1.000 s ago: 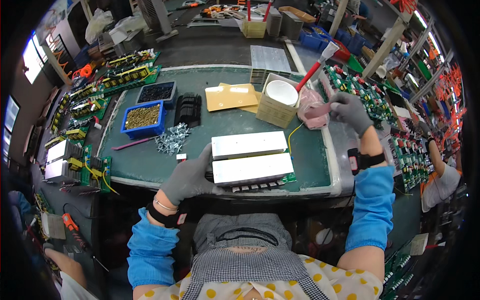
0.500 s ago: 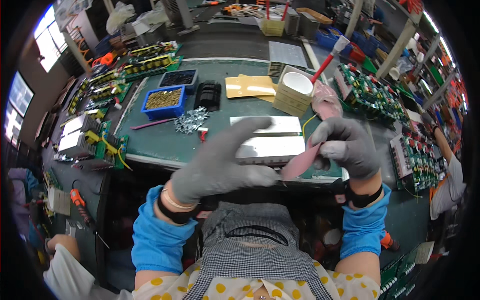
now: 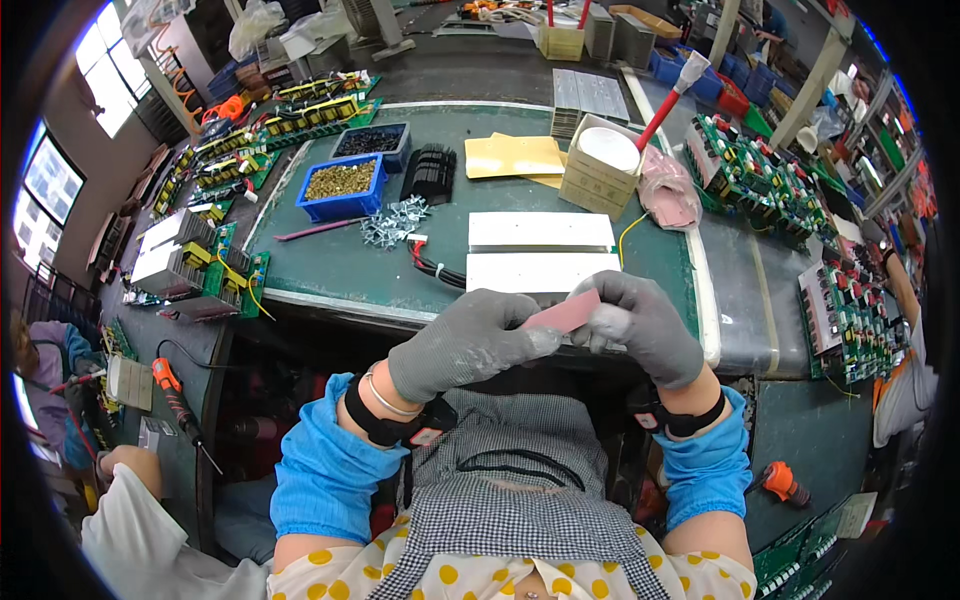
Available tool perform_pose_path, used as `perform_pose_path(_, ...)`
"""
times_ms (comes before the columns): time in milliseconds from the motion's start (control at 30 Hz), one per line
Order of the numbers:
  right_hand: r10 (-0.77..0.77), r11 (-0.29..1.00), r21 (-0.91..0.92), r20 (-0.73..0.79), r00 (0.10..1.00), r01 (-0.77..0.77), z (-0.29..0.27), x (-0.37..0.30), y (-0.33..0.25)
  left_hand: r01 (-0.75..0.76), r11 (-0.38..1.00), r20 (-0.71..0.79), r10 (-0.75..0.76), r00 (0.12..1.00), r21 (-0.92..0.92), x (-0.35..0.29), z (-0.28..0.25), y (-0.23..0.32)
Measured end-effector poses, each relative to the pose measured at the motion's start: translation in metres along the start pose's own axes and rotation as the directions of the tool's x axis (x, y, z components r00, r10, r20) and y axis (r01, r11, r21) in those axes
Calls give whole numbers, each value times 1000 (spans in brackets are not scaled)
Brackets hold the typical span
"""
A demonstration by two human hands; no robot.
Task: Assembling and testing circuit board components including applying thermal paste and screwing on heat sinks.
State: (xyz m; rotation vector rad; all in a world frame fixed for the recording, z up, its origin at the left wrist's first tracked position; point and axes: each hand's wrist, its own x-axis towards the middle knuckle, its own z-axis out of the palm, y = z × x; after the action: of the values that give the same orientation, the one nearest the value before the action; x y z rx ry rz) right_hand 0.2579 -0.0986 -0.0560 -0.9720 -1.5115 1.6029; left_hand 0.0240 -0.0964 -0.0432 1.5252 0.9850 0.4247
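Note:
Both my hands wear grey gloves and meet just above the front edge of the green work mat point(image 3: 340, 285). Between them is a thin pink pad point(image 3: 564, 313), slightly tilted. My left hand point(image 3: 462, 342) pinches its left end between thumb and fingers. At the other end, my right hand point(image 3: 645, 328) is closed on it. Right behind the hands lie two flat, white-faced metal bars point(image 3: 540, 232), one behind the other. Black cables with a red connector point(image 3: 418, 247) come out beside their left end. A bag of pink pads point(image 3: 670, 195) lies at the right.
Blue bins of brass-coloured screws point(image 3: 340, 182) and black parts point(image 3: 372, 140) stand behind a heap of silver clips point(image 3: 395, 222). A box with a white tub point(image 3: 608, 160) and a brush point(image 3: 672, 100) stands behind the bars. Circuit boards point(image 3: 760, 175) flank both sides; co-workers sit left and right.
My left hand has come in from its spread pose over the bars and now grips the pink pad. My right hand has moved left and down, bringing the pad flatter between both hands.

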Motion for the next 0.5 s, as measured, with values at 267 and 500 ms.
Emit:
perform_pose_path(267, -69, 975, -221, -319, 945, -4, 7, -13, 10, -32, 997, -181, 18, 983, -74, -21, -9, -26)
perform_pose_path(500, -536, 680, -703, -279, 797, 211, 30, -24, 44, -285, 944, -461, 329, 825, 164, -33, 10, -59)
